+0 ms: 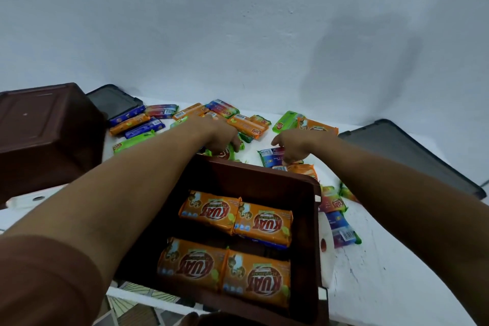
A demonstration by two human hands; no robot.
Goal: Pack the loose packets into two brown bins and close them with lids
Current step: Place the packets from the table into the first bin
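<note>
Two brown bins: one rectangular brown plastic bin (254,174) stands open at the counter's near edge; a second brown plastic bin (45,135) sits upside down at the left.
Packed packets: four orange "KUAT" packets (209,210) lie flat in the open bin, two rows of two, touching side by side.
Loose packets: roughly twenty orange, green and blue packets (246,127) are strewn beyond and to the right of the open bin; several overlap, so no exact count.
Lids: two dark grey flat plastic lids, one (113,100) behind the upturned bin against the wall, one (407,153) at the right, its corner reaching the counter's edge.
Left hand (222,137): reaches past the open bin's far rim, fingers curled round a green packet (234,153).
Right hand (296,143): just beside the left, fingers bent down onto a blue packet (268,156); whether it grips cannot be told.
Edges: the packets run up to the pale wall (238,21).
Open room: bare white counter (383,272) shows right of the open bin; its upper space is unfilled.
</note>
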